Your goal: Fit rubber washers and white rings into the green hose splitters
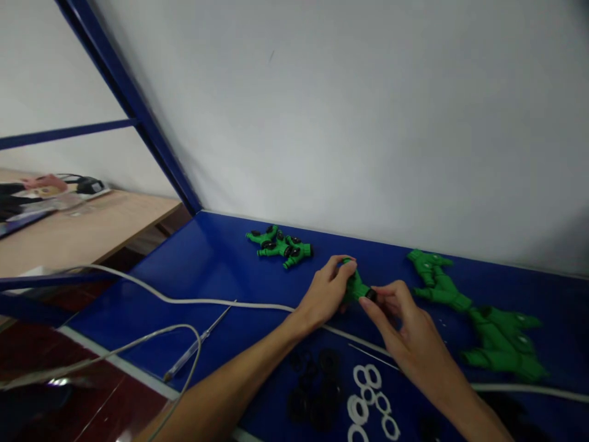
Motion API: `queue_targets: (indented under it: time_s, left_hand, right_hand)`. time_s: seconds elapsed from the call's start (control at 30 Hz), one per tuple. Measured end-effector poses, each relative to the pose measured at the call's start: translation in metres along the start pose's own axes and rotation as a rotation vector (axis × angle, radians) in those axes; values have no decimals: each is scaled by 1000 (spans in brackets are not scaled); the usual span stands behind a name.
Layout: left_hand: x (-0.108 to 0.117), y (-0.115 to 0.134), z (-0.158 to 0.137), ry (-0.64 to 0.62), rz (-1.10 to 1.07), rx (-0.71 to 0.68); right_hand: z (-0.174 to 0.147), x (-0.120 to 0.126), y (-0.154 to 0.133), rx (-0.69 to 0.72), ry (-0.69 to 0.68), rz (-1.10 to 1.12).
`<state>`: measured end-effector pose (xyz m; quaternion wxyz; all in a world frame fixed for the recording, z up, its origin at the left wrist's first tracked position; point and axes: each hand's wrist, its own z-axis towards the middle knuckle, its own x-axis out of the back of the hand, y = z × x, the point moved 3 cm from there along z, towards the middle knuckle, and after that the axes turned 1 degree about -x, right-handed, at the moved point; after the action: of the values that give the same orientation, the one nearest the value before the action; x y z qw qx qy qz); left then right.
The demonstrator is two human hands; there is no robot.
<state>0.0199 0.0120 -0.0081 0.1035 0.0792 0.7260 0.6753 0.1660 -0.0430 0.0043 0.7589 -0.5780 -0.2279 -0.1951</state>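
My left hand [324,293] is closed around a green plastic hose splitter [356,287], partly hidden by the fingers. At the splitter's near right end is a black collar [370,296], which my right hand [410,322] pinches between thumb and fingers. Below my hands lie several white rings [361,410] and a dark cluster of black rings or caps [317,390], too dim to tell apart. A thin metal rod [373,356] rests by my right wrist.
Green splitters with black parts [280,245] sit at the back; several plain green ones [442,285] lie right. A white cable [184,301] crosses the blue table [221,252] under my arms. A clear-handled screwdriver [188,356] lies left, near a looped wire. A wall [368,123] stands behind.
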Motion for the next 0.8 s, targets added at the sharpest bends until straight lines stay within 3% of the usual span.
queue_targets:
  time_s: [0.47,0.8]
  left_hand:
    - [0,9,2,5,53,102]
    - [-1,6,3,10,59,9]
  right_hand:
    - [0,3,-7,171,-33,-180]
    - [1,2,-11,-9,-47,71]
